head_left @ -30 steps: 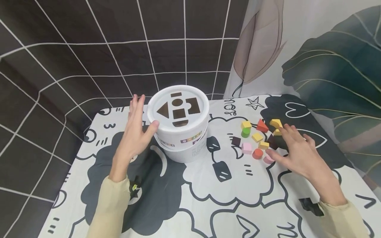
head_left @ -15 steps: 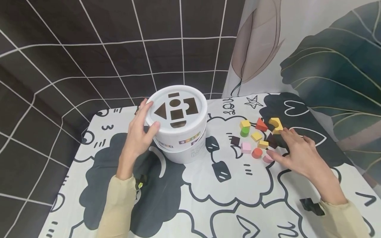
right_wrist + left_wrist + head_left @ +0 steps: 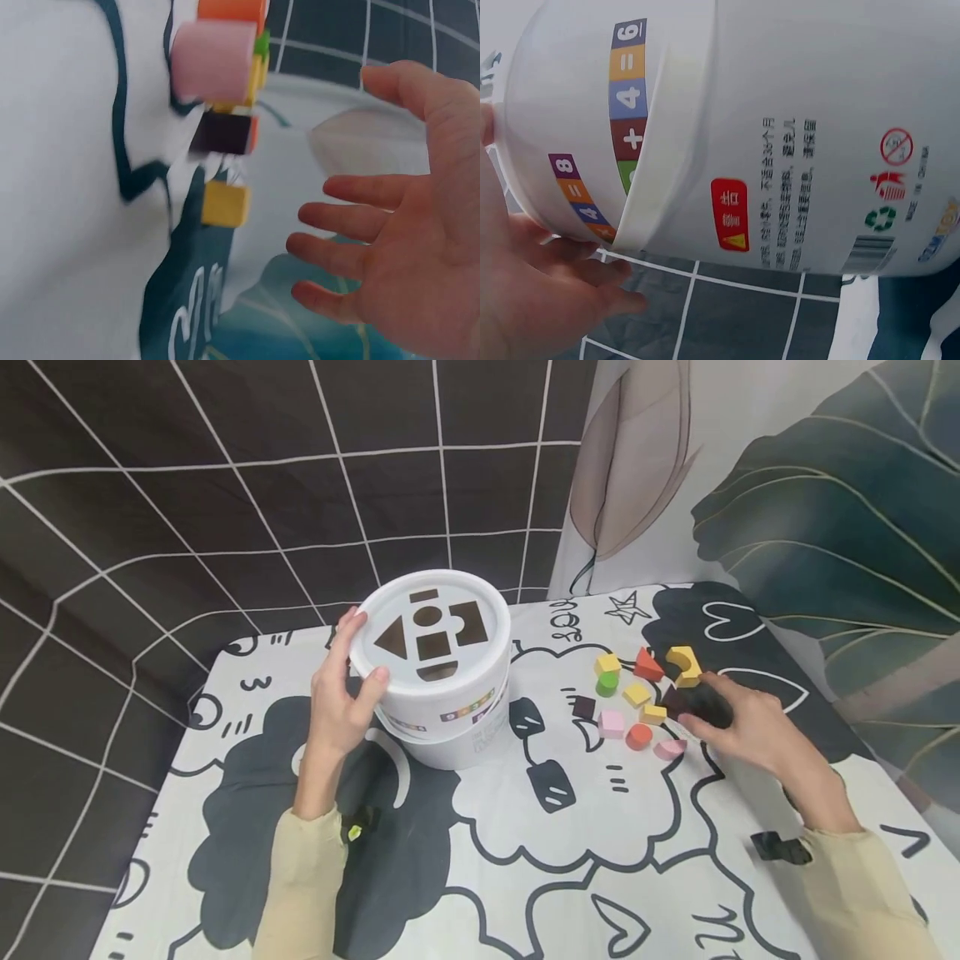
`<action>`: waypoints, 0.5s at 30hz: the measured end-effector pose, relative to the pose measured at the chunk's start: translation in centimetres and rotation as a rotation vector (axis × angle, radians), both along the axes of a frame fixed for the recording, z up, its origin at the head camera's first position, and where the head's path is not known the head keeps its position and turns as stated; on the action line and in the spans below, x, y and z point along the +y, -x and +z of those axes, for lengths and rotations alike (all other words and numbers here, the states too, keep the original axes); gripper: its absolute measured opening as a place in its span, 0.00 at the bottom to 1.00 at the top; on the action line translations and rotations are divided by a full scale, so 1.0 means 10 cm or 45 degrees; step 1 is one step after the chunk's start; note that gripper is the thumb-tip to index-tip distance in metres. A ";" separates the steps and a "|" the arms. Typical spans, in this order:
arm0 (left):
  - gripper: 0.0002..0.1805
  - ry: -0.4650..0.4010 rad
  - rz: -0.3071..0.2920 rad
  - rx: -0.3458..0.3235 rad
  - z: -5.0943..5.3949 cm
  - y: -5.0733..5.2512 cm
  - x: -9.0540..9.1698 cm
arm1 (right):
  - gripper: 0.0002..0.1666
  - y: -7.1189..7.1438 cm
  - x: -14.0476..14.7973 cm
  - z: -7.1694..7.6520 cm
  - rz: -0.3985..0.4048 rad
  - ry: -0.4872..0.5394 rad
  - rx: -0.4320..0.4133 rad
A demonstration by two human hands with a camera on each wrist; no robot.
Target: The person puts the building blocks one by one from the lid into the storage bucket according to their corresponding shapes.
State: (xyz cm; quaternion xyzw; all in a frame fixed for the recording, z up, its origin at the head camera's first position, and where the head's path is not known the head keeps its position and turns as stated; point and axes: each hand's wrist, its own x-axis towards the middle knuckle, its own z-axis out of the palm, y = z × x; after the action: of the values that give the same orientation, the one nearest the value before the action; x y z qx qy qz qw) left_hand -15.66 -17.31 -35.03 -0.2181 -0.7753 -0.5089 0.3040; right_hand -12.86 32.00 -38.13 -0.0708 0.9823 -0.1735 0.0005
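A white bucket (image 3: 468, 739) stands upright on the table, its lid (image 3: 367, 672) cut with a triangle, a circle, rectangles and other shaped holes. My left hand (image 3: 335, 702) rests against the near-left side of the lid, thumb and fingers spread; the left wrist view shows the fingers extended beside the bucket (image 3: 795, 90). Over the right edge of the blocks hovers my right hand (image 3: 765, 731), nearest a yellow arch block (image 3: 684, 667) and a dark brown block (image 3: 672, 700). In the right wrist view its fingers (image 3: 330, 255) are apart from the blocks, holding nothing.
Several loose blocks lie right of the bucket, among them a red triangular block (image 3: 648, 665), a green cylinder (image 3: 607, 683), a pink block (image 3: 611, 724) and a red cylinder (image 3: 639, 737). A dark gridded cloth (image 3: 262, 510) hangs behind the patterned tablecloth (image 3: 517, 902).
My left hand has come in from the left and now touches the lid. My right hand has stayed by the blocks, drawing its thumb and fingers slightly closer. The view has shifted a little.
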 end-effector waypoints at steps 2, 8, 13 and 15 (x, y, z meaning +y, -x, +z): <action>0.38 -0.031 -0.007 -0.004 0.00 0.00 -0.01 | 0.47 0.07 0.06 -0.02 -0.016 0.027 -0.035; 0.39 -0.092 -0.036 -0.002 -0.04 0.01 -0.01 | 0.36 0.27 0.26 -0.14 0.006 0.095 0.029; 0.38 -0.097 -0.034 0.012 -0.05 0.02 0.02 | 0.37 0.44 0.39 -0.22 0.020 0.190 -0.058; 0.38 -0.093 -0.039 0.020 -0.05 0.02 0.03 | 0.39 0.50 0.44 -0.25 0.010 0.223 -0.116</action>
State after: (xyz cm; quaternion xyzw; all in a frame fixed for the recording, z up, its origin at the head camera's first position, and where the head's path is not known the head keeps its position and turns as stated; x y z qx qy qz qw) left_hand -15.89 -17.03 -35.54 -0.2225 -0.7503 -0.5397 0.3102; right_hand -17.87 36.45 -40.66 -0.0665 0.9620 -0.2617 0.0399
